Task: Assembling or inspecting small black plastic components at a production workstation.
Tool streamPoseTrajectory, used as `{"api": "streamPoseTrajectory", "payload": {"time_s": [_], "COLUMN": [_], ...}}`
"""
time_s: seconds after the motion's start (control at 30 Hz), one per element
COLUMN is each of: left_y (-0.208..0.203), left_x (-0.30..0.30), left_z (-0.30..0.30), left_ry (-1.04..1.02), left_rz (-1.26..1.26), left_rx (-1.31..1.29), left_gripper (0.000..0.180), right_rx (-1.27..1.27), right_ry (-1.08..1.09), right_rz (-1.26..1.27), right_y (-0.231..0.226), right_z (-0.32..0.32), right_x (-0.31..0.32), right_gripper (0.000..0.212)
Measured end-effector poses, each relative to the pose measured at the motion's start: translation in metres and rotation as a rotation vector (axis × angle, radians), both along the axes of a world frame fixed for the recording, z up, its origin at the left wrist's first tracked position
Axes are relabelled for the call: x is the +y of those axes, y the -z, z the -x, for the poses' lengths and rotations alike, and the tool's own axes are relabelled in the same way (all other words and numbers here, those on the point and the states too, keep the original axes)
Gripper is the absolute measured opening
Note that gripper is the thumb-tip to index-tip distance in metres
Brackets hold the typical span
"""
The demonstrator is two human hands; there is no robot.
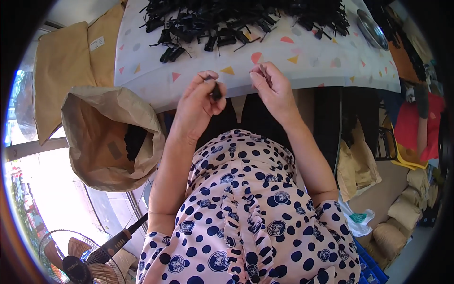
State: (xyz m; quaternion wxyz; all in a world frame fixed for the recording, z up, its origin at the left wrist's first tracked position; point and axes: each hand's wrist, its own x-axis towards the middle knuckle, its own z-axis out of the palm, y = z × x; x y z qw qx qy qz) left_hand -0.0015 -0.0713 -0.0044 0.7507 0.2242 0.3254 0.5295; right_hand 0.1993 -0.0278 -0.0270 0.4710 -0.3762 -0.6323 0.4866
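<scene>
Black piece [216, 91]: gripped by fingers of my left hand [196, 102], near the worktop [151, 57] edge.
Right hand [275, 91]: fingers bent; gripping or not, I cannot tell.
Both hands: probably handling 1 piece; next move calls for steadiness.

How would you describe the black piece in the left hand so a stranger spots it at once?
Find the white tabletop with coloured shapes, then the left hand by its near edge. The black piece is gripped there. Unlike the black parts heaped on the tabletop, it is apart from the pile.
</scene>
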Motion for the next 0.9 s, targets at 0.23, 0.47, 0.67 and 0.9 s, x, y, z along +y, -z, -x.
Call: {"api": "streamPoseTrajectory", "payload": {"time_s": [0.23, 0.47, 0.67, 0.9], "left_y": [0.025, 0.027, 0.025, 0.017], "left_x": [0.011, 0.019, 0.063, 0.093], "left_z": [0.019, 0.012, 0.0, 0.004], "left_ry": [-0.14, -0.195, -0.047, 0.042], "left_rz": [0.226, 0.236, 0.104, 0.033], "left_rx": [-0.18, -0.011, 0.092, -0.038], "left_gripper": [0.016, 0.01, 0.028, 0.03], "right_rx": [-0.693, -1.02, -0.933, -0.358], "right_ry": [0.059, 0.049, 0.151, -0.132], "right_rz": [-0.651, -0.576, -0.41, 0.196], "right_y": [-0.003, -0.006, 0.0, -0.039], "right_z": [0.032, 0.068, 0.055, 0.021], "right_x": [0.079, 0.082, 0.095, 0.087], "right_gripper": [0.022, 0.023, 0.021, 0.021]}}
